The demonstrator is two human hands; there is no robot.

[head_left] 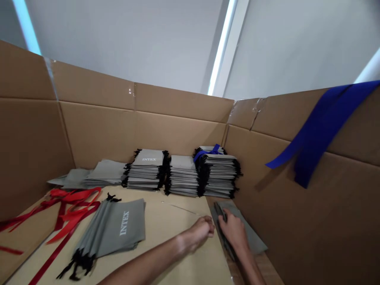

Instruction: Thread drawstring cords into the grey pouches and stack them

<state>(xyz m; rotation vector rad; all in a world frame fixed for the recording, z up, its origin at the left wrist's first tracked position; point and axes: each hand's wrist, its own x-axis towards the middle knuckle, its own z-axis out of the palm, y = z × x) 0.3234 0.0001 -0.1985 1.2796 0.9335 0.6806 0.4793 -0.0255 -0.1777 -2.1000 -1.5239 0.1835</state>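
Observation:
My left hand [200, 232] is closed above the pale board, and a thin, needle-like metal rod [182, 208] extends from it toward the far left. At the right, my right hand [234, 228] has its fingers bent around the upper edge of a grey fabric pouch [251, 233] in a small pile beside the board. Left of my hands lies a fanned stack of grey INTEX drawstring pouches [118, 225] with black cord ends. How many pouches my right fingers pinch is hidden.
Bundled pouch stacks [145, 170] stand along the back, one tied with a blue ribbon [212, 151]. Loose grey pieces [103, 174] lie at back left. Red ribbons [69, 209] cross the left side. Cardboard walls [178, 128] enclose the board [166, 253]; wide blue ribbon [323, 122] hangs right.

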